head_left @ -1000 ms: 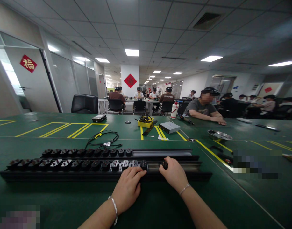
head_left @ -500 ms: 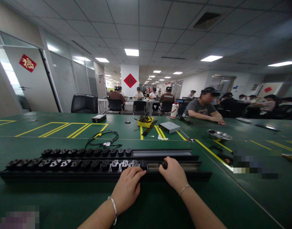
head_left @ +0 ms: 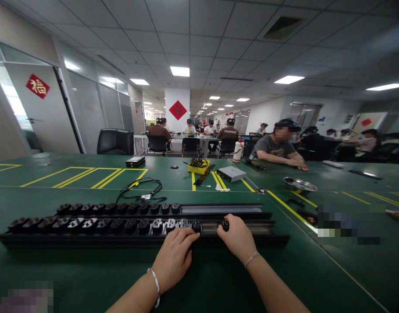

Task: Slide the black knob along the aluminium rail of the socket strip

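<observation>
Before me lies a black power track rail [head_left: 245,240], its channel lined on the left with several black socket adapters [head_left: 117,226]. My right hand [head_left: 237,237] pinches a small round black socket adapter [head_left: 225,224] over the bare right stretch of this rail. Whether that adapter is seated in the channel, I cannot tell. My left hand [head_left: 176,256] rests on the rail's front edge, fingers stretched across it beside the last adapters of the row, thumb apart and lower. Behind runs a second rail [head_left: 225,209], also carrying several adapters on its left part.
A looped black cable [head_left: 143,187] lies behind the rails. Farther back are a yellow box [head_left: 198,168] with coiled cable, a grey box [head_left: 232,174] and a black box [head_left: 135,161]. A metal bowl [head_left: 300,184] stands right; a person [head_left: 274,150] leans on the table.
</observation>
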{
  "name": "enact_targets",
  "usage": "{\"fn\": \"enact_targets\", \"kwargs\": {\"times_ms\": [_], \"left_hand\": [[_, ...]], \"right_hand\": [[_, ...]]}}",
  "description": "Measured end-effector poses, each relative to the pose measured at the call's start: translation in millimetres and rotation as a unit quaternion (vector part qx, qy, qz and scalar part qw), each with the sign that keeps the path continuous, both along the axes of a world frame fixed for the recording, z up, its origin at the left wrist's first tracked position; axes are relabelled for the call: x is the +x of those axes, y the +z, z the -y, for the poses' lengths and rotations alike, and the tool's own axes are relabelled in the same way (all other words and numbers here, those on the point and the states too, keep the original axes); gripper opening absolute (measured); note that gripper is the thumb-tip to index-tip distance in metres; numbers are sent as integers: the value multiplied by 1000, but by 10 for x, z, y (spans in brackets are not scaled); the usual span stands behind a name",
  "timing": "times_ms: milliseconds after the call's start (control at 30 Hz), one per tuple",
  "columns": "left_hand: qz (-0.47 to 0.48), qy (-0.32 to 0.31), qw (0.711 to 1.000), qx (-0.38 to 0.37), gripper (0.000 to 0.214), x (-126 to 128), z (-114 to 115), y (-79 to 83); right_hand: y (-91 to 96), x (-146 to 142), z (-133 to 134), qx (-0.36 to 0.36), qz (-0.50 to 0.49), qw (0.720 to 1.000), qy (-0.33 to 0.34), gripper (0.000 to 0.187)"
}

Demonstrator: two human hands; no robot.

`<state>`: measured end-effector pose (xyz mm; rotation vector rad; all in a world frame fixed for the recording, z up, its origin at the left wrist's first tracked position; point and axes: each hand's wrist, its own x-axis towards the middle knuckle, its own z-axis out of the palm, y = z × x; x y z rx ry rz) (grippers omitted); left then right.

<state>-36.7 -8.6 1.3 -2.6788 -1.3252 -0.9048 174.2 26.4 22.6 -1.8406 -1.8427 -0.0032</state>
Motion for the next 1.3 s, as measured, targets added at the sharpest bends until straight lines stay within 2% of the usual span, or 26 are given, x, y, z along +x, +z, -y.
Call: {"fn": "enact_targets", "kwargs": {"times_ms": [567, 1300], "left_hand": [[3, -2, 1000, 5, 52, 0, 4, -9], [9, -11, 1000, 7, 53, 0, 1, 5]], "right_hand": [[-43, 9, -19, 11, 8, 1000, 4, 15], [4, 1, 7, 5, 13, 1000, -9, 15]]}}
